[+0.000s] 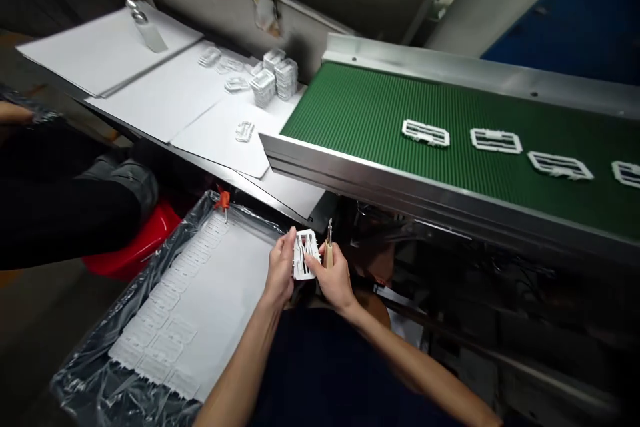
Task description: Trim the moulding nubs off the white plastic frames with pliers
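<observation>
Between my two hands is a white plastic frame part [303, 267] with long slots, held upright in front of my body. My left hand [280, 267] is closed on its left edge. My right hand [336, 278] presses its thumb on the part's right side. That same hand also grips a deburring tool [329, 253] with a tan handle, its metal tip pointing up. Just beyond my hands runs the metal side of the conveyor.
A green ribbed conveyor belt [360, 107] carries several white frames [425, 133]. Stacked frames [286, 79] stand on the paper-covered table [165, 90]. At left, a plastic-lined bin [230, 287] holds rows of frames; an orange-handled tool [223, 201] sits at its edge. Another person's legs [75, 207] are at far left.
</observation>
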The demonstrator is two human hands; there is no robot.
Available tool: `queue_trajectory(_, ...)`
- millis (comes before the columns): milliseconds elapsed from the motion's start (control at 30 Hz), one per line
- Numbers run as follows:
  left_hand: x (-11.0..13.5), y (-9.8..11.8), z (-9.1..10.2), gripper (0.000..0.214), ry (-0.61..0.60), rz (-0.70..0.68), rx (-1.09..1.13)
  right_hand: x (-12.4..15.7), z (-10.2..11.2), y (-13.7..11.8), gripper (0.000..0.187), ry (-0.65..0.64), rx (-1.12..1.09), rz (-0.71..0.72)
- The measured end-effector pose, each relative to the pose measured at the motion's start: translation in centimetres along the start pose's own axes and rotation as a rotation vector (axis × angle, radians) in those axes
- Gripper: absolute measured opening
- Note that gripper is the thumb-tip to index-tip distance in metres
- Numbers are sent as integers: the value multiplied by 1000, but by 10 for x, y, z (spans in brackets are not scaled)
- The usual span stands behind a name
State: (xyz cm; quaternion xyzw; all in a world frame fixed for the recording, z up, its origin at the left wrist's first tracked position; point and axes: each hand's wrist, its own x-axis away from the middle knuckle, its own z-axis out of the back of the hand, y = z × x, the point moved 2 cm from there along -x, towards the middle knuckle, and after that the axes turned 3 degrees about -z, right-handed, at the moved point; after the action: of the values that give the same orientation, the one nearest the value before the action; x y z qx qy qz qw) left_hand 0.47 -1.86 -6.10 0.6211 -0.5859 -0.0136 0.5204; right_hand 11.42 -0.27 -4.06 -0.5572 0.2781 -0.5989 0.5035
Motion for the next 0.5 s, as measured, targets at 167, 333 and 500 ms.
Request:
queue_trajectory(167,0,14,26,41,121,-124,-18,-28,-38,-9,26,-48,125,91)
queue_trajectory(333,-60,60,63,36,232,-268,-45,-85,-67,-11,31,-169,362,314)
queue_trajectory(500,-179,162,80,23,295,-445,-171,-175,-72,2,35,125,526,423)
